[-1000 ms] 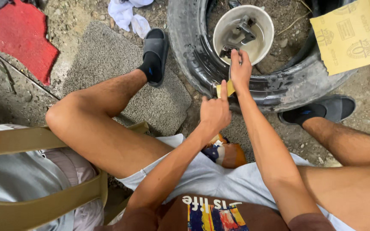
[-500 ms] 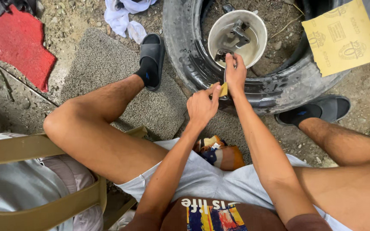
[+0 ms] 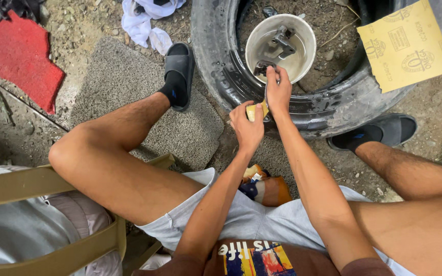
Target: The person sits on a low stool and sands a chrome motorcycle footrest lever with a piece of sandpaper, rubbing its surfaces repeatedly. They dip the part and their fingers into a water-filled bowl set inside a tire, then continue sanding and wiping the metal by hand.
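— What's around the tyre?

— I sit just before it. The white bucket with metal parts stands inside its ring; a yellow sandpaper sheet lies on its far right rim.

— And your hands?

— My right hand presses the sidewall, fingers pinching something thin and dark. My left hand is clenched around a small yellow piece, touching the tyre's near wall.

— Its long axis?

— Too hidden to tell. I'd judge steady bracing and short, even strokes do this best.
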A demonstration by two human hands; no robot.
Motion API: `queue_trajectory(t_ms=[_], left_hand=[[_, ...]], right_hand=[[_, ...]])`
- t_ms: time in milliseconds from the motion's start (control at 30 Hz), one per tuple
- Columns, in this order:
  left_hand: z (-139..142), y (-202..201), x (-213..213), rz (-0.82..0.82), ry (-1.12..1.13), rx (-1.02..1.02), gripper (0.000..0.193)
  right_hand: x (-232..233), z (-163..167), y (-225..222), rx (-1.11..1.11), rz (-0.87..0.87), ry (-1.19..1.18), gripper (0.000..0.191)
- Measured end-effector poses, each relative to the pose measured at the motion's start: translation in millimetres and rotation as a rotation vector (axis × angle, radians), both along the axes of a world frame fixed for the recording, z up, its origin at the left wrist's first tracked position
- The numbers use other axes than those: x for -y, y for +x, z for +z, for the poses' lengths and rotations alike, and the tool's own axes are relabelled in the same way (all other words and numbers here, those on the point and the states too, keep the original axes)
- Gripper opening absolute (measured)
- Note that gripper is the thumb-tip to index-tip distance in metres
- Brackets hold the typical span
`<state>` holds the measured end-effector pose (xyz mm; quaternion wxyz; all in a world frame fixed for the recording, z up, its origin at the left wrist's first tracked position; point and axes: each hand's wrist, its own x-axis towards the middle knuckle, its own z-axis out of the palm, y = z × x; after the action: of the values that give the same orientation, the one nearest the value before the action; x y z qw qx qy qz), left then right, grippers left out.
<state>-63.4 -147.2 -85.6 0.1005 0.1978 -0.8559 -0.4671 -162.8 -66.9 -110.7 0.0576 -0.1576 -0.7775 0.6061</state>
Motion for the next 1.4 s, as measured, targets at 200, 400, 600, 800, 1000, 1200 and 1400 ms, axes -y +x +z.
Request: queue_trajectory(t_ms=[200, 400, 600, 800, 1000, 1200, 1400], left_hand=[[8.3, -14.8, 3.5, 0.068, -0.007, 0.248, 0.037], [8.1, 3.8, 8.1, -0.059, 0.164, -0.083, 0.034], [-8.4, -9.2, 8.0, 0.064, 0.130, 0.166, 0.030], [-8.4, 8.9, 10.8, -0.133, 0.069, -0.052, 0.033], [-16.5, -6.8, 3.6, 0.013, 0.003, 0.239, 0.031], [-12.4, 7.6, 13.6, -0.195, 0.151, 0.041, 0.032], [-12.1, -5.9, 10.4, -0.014, 0.062, 0.174, 0.030]], right_hand=[[-2.3, 1.7, 4.9, 0.021, 0.012, -0.011, 0.045], [-2.8, -7.3, 0.2, 0.029, -0.012, -0.008, 0.045], [-3.4, -14.1, -1.7, 0.092, -0.004, 0.005, 0.046], [-5.2, -11.7, 3.3, 0.011, -0.016, 0.006, 0.044], [-9.0, -7.2, 7.8, 0.071, -0.001, -0.008, 0.046], [-9.2, -3.5, 8.7, 0.051, -0.003, -0.003, 0.047], [-7.1, 0.8, 8.3, 0.085, 0.001, -0.065, 0.047]])
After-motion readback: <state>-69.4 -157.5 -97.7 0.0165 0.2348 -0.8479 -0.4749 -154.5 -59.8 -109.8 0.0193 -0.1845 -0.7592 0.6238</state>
